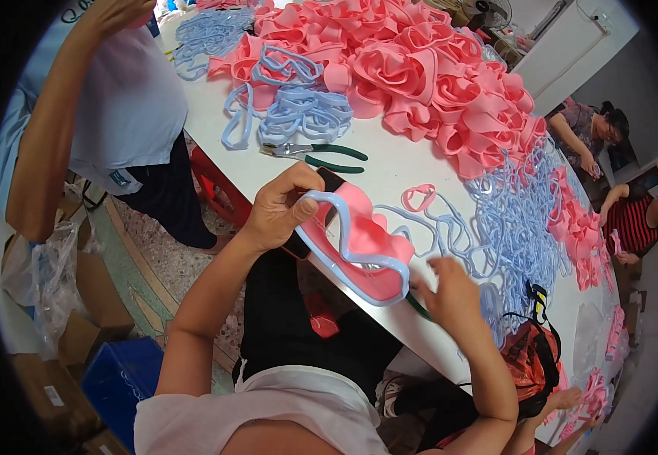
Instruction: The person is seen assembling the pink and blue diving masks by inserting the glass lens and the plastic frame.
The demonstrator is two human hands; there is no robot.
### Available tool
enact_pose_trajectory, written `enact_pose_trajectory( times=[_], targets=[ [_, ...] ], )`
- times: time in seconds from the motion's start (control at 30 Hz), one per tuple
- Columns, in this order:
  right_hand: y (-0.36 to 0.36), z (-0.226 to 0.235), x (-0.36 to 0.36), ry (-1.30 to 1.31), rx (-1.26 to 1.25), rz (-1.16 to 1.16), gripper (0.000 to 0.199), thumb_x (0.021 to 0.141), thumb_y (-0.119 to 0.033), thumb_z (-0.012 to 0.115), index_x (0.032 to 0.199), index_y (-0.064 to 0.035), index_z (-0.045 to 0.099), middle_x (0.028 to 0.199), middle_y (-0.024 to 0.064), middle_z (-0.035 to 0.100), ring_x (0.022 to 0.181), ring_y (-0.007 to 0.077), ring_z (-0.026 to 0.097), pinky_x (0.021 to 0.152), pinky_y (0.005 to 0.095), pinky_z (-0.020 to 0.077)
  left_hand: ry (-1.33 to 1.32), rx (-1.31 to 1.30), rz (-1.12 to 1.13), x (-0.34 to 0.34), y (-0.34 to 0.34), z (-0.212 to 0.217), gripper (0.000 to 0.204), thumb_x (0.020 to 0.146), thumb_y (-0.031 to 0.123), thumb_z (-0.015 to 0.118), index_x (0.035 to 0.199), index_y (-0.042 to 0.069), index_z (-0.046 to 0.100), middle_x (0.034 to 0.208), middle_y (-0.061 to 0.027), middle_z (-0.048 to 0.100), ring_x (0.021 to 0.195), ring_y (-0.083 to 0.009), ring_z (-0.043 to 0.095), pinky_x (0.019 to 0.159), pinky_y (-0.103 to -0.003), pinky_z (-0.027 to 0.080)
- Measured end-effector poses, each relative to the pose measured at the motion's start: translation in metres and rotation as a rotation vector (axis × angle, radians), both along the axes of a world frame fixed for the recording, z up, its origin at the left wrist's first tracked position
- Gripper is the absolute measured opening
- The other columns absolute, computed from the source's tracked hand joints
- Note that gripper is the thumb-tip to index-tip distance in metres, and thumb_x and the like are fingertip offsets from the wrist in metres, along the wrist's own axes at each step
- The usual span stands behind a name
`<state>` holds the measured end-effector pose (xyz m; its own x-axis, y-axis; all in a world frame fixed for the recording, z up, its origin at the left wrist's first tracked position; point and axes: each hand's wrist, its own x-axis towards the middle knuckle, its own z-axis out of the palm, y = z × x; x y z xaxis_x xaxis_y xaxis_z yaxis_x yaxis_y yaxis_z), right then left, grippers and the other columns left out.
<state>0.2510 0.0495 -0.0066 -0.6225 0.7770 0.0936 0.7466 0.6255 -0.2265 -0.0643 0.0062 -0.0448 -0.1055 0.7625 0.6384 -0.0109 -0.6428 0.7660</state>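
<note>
My left hand pinches the upper left end of a curved soft pink piece with a light blue rim band, like a mask or goggle skirt. The piece is tilted above the table's near edge. Beside its lower right end is my right hand, slightly blurred, thumb and forefinger apart. A green handle shows between that hand and the piece; its other end is mostly hidden. A dark flat object lies behind my left hand. Green-handled pliers lie farther back.
Pink soft pieces are heaped across the far table. Light blue bands lie in a pile at the left and a tangle at the right. A person stands at the left; others work at the right. A blue bin stands lower left.
</note>
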Motion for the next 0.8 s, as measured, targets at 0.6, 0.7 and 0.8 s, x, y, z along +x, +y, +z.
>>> enact_pose_trajectory(
  times=[0.6,0.7,0.8],
  targets=[
    [-0.004,-0.026,-0.037,1.69,-1.592,0.426,0.038,0.093,-0.022,0.061,0.118,0.0068,0.057,0.114,0.0138,0.063,0.102,0.0224,0.063,0.093,0.0348,0.0492,-0.079,-0.229,-0.359,0.057,0.038,0.012,0.04,0.094,0.037,0.06,0.112,0.002,0.056,0.097,-0.0024,0.054,0.084,-0.0076,0.052,0.074,-0.022,0.043],
    [-0.001,-0.035,-0.037,2.002,-1.358,0.127,0.046,0.094,-0.03,0.057,0.126,0.0023,0.051,0.117,0.0158,0.062,0.105,0.0273,0.062,0.098,0.0449,0.0469,-0.259,-0.381,-0.19,0.069,0.032,0.017,0.046,0.098,0.041,0.053,0.122,0.002,0.049,0.102,-0.0047,0.054,0.083,-0.0073,0.052,0.071,-0.022,0.045],
    [0.005,-0.035,-0.04,2.147,-1.13,0.188,0.044,0.095,-0.028,0.053,0.129,-0.0001,0.049,0.124,0.0139,0.059,0.112,0.0301,0.058,0.103,0.0487,0.0412,-0.126,-0.378,-0.174,0.103,0.004,0.003,0.05,0.094,0.038,0.062,0.123,0.001,0.045,0.103,-0.0078,0.055,0.078,-0.0116,0.056,0.065,-0.024,0.047]
  ],
)
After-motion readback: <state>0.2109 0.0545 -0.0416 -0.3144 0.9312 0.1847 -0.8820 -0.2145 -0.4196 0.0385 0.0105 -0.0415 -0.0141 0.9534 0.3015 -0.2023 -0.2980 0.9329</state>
